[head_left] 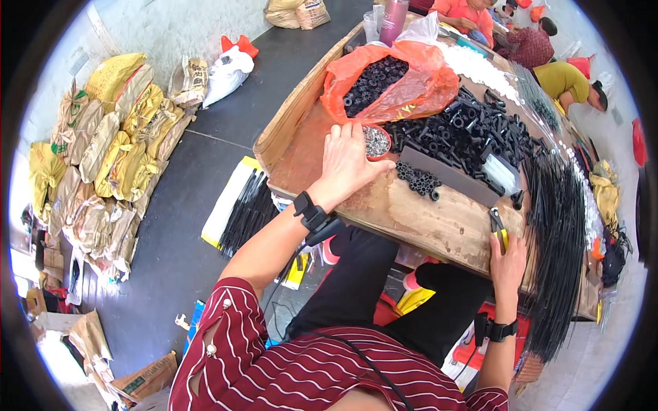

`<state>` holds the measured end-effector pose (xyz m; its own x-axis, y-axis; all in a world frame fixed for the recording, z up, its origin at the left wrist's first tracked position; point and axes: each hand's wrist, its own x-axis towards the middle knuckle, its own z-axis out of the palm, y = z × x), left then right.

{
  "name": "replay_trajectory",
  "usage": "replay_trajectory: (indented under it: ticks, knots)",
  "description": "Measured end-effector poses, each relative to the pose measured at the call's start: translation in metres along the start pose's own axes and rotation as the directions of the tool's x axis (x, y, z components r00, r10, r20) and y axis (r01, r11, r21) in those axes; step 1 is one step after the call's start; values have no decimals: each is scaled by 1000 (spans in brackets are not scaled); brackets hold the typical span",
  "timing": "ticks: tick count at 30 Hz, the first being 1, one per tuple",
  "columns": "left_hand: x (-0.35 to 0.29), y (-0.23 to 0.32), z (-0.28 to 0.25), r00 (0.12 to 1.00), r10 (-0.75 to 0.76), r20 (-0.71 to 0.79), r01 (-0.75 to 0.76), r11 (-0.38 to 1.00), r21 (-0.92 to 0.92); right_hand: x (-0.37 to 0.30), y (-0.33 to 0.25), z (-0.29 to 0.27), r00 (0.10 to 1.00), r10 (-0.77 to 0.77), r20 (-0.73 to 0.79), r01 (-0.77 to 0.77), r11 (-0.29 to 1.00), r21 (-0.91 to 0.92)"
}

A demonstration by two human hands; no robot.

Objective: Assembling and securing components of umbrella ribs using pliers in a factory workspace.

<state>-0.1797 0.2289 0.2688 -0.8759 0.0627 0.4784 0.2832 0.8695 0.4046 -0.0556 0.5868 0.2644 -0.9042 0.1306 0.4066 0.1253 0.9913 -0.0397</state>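
My left hand (347, 163) is closed around the near left side of a small round red tub (388, 152), with the thumb along its near edge. Small silvery metal pieces (376, 141) fill the tub. Just right of it stands a cluster of short black tubes (418, 181), against a grey divider strip (449, 177). At the front right of the wooden table (439, 226), my right hand (508, 266) holds a pair of pliers (501, 233) by the yellow and black handles. The jaws point away from me. My palm hides the handle ends.
Beyond the divider lies a heap of black plastic parts (473, 130). An open red bag (425, 79) of black pieces stands behind the tub. Long black ties (552, 240) hang over the right edge. Several people sit farther along; stacked sacks (110, 154) lie left.
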Motion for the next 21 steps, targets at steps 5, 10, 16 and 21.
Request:
replay_trajectory:
  ticks: [5, 10, 16, 21]
  knots:
    - [5, -7, 10, 998, -38, 48, 45, 988, -147, 0, 3, 6, 999, -27, -39, 26, 999, -22]
    - [-3, -9, 7, 995, 71, -71, -85, 973, -213, 1, 1, 7, 997, -28, -71, 24, 998, -52]
    - [-9, -10, 0, 992, 117, -35, -122, 974, -190, 1, -1, 5, 998, -29, -64, 26, 999, -48]
    - [-11, -11, 0, 996, 68, 49, -61, 990, -125, 6, -3, 1, 997, -44, -68, 42, 999, -27]
